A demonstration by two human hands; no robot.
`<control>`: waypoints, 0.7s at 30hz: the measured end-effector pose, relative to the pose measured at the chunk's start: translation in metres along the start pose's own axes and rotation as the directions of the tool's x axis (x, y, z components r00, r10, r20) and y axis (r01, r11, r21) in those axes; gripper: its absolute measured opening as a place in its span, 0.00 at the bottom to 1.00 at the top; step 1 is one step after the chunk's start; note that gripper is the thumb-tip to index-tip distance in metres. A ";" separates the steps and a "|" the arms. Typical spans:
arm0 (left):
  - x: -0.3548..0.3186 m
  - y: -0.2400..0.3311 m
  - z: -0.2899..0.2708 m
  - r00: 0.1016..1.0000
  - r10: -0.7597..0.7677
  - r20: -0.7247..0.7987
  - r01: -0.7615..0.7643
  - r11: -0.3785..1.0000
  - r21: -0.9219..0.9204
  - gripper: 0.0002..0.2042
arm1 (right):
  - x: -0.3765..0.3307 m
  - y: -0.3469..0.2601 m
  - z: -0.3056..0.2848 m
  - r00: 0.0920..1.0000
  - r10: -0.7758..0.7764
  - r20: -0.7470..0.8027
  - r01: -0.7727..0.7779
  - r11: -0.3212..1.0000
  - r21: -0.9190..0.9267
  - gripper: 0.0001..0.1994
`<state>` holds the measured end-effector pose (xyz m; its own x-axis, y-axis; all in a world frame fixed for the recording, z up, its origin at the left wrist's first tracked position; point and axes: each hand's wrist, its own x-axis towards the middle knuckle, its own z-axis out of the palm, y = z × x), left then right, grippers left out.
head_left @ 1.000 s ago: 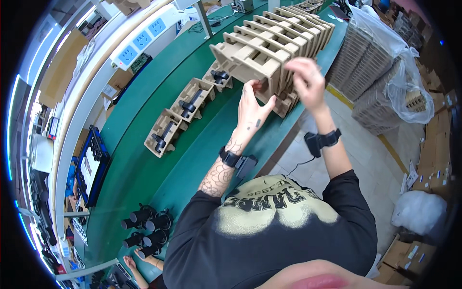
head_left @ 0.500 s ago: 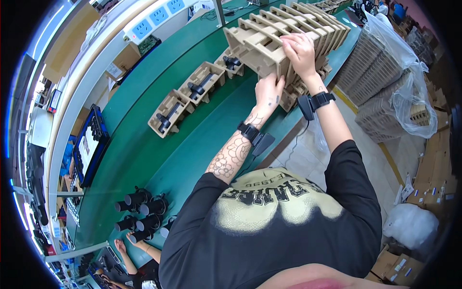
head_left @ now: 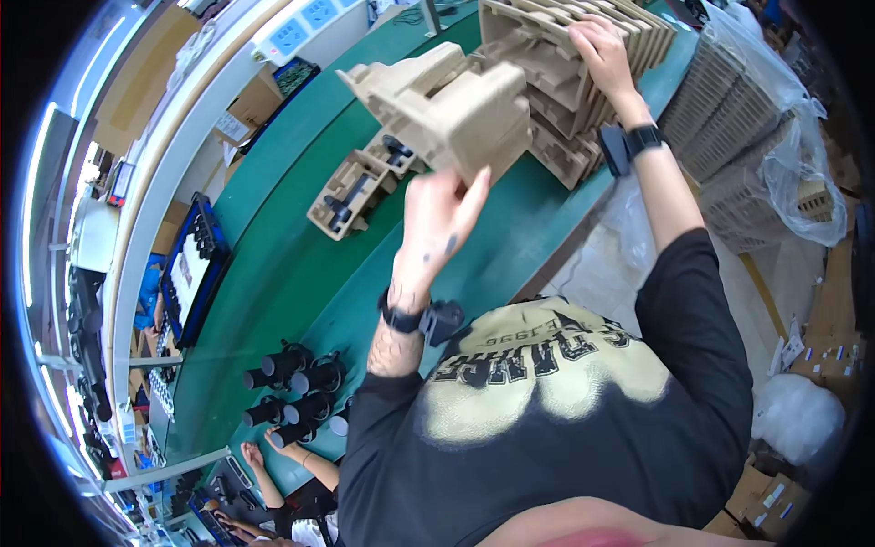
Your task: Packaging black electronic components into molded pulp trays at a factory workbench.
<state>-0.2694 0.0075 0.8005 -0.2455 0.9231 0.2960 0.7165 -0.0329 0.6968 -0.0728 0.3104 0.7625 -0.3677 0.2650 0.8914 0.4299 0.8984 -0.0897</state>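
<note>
A brown moulded pulp tray [head_left: 488, 114] hangs tilted above the green bench, its near lower edge gripped in my left hand [head_left: 439, 214]. My right hand [head_left: 603, 56] has its fingers curled over the edge of a stack of the same pulp trays [head_left: 552, 77], which lean in a row at the far end of the bench. Beneath the lifted tray, a pulp tray [head_left: 334, 188] holding a black cylindrical part [head_left: 339, 211] lies on the bench. Another black part [head_left: 396, 146] sits in a tray beyond it, partly covered by the lifted one.
Several black cylinders [head_left: 310, 408] stand on the green bench [head_left: 264, 273] at the near left, close to a co-worker's hands [head_left: 290, 447]. A blue-framed board [head_left: 193, 273] is at the left. Plastic-wrapped tray stacks [head_left: 729, 137] and cardboard boxes [head_left: 825, 319] stand on the floor at the right.
My left hand has drawn one pulp tray off the stack and carried it left, over the trays on the bench. The right hand stays on the stack.
</note>
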 end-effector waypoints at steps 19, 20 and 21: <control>-0.209 -0.062 -0.106 0.940 -0.263 0.217 0.338 0.801 -0.494 0.03 | -0.013 -0.241 0.031 0.651 -0.212 0.729 -0.707 0.181 0.684 0.40; -0.210 -0.058 -0.112 0.963 -0.230 0.143 0.271 0.805 -0.528 0.04 | -0.015 -0.247 0.033 0.646 -0.224 0.730 -0.747 0.013 0.665 0.41; -0.212 -0.058 -0.118 0.978 -0.196 0.068 0.200 0.808 -0.555 0.04 | -0.017 -0.253 0.033 0.639 -0.235 0.732 -0.768 -0.154 0.621 0.41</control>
<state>-0.3364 -0.2314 0.7749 -0.3365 0.9354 0.1088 0.1675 -0.0543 0.9844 -0.2025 0.0904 0.7553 -0.9399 0.2144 0.2658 -0.2962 -0.1244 -0.9470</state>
